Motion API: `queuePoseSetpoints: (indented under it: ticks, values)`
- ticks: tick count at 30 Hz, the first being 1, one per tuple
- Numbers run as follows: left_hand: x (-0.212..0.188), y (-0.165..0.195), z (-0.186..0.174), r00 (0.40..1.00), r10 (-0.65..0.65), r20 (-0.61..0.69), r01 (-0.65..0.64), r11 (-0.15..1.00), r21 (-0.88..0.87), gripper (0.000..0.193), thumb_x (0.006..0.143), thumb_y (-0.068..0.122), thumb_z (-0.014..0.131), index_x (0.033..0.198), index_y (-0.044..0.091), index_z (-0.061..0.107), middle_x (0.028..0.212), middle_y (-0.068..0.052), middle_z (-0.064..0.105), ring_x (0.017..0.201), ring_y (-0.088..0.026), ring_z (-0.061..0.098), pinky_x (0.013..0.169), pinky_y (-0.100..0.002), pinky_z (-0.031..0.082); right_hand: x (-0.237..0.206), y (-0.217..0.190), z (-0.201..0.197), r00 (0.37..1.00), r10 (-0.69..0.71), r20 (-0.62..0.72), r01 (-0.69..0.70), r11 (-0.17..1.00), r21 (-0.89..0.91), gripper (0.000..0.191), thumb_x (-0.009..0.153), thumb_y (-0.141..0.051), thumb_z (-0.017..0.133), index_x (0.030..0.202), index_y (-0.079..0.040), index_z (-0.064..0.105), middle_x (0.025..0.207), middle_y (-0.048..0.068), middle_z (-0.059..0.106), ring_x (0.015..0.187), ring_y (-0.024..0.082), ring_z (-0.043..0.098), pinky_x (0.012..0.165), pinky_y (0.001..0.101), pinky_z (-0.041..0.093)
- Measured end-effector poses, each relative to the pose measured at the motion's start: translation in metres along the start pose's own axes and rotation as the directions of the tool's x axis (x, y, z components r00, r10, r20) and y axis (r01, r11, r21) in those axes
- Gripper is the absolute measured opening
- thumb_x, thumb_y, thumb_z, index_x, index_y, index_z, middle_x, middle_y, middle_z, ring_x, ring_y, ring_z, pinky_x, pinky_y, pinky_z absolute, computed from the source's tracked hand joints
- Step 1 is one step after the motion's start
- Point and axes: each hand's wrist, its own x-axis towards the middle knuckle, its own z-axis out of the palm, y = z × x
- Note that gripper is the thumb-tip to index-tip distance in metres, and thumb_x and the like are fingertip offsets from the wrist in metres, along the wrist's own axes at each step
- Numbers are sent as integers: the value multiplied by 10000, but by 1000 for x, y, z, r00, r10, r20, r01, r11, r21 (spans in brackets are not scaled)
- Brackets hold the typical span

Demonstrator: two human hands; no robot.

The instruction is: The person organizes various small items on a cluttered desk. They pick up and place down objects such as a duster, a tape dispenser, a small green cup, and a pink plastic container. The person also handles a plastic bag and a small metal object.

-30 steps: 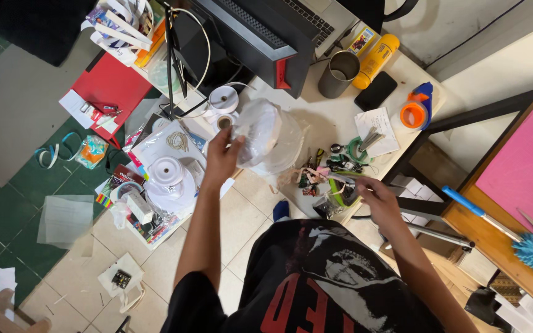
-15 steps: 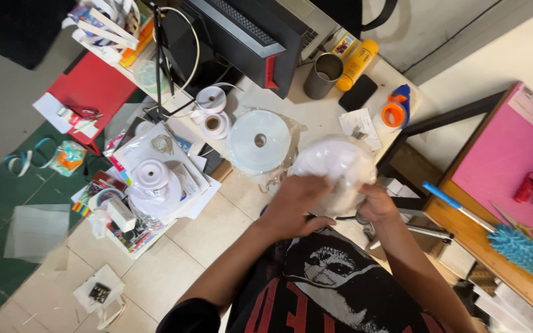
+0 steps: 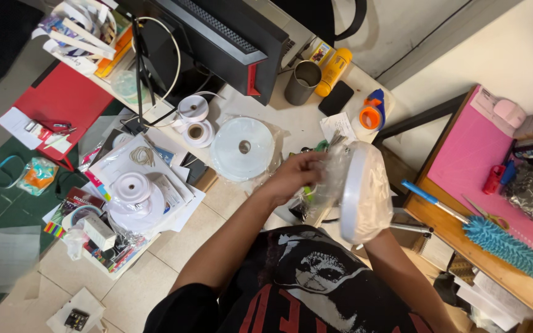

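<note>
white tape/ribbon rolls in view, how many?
6: small rolls by the monitor, big roll mid-desk, one stacked on another on papers, bagged roll in hands. Clutter may hide more.

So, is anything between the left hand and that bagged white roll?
Only its own clear plastic bag: the left hand grips the bag against the large white roll, held on edge. The right hand is hidden behind the roll.

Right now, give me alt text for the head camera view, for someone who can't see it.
Seen from above, a person holds a large white tape roll in clear plastic wrap on edge over a cluttered desk, the left hand gripping the wrap; the right hand is hidden behind it. Another large white roll lies flat near a dark monitor.
</note>
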Motion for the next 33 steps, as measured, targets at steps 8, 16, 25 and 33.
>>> queuePoseSetpoints:
  ticks: [8, 16, 25, 33]
  values:
    - [-14, 12, -42, 899, 414, -145, -323, 848, 421, 369, 955, 28, 731, 1316, -26, 682, 1194, -165, 702, 1030, -198, 623, 894, -314, 525, -9, -8, -3, 1000, -7, -14, 7, 1000, -26, 903, 741, -114, 835, 1532, -14, 411, 1387, 125, 590, 1247, 256, 600, 1068, 426, 493]
    - [-10, 16, -31, 987, 90, -136, -54, 966, 253, 688, 796, 142, 785, 1413, 66, 490, 1308, -89, 630, 1162, -245, 642, 928, -370, 585, 6, -44, 4, 961, -245, -125, 119, 780, -614, 952, 693, -89, 852, 1533, -11, 411, 1396, 113, 577, 1259, 234, 590, 1082, 398, 485]
    - [-32, -76, -34, 972, 163, -168, -201, 949, -243, 685, 876, 103, 812, 1486, 62, 503, 1315, -115, 667, 1171, -202, 659, 1023, -377, 561, 1, -13, -24, 965, -87, -246, -122, 684, -720, 791, 774, -7, 794, 1490, 16, 460, 1386, 134, 591, 1269, 248, 573, 1090, 406, 469]
    - [-57, -79, -95, 848, 32, -528, -272, 883, -382, 572, 882, 87, 755, 1404, 46, 524, 1250, -147, 685, 1120, -270, 673, 992, -451, 574, 10, 10, -32, 967, 19, -255, -221, 568, -793, 781, 856, -123, 737, 1548, -55, 381, 1512, 142, 513, 1358, 273, 520, 1106, 385, 466]
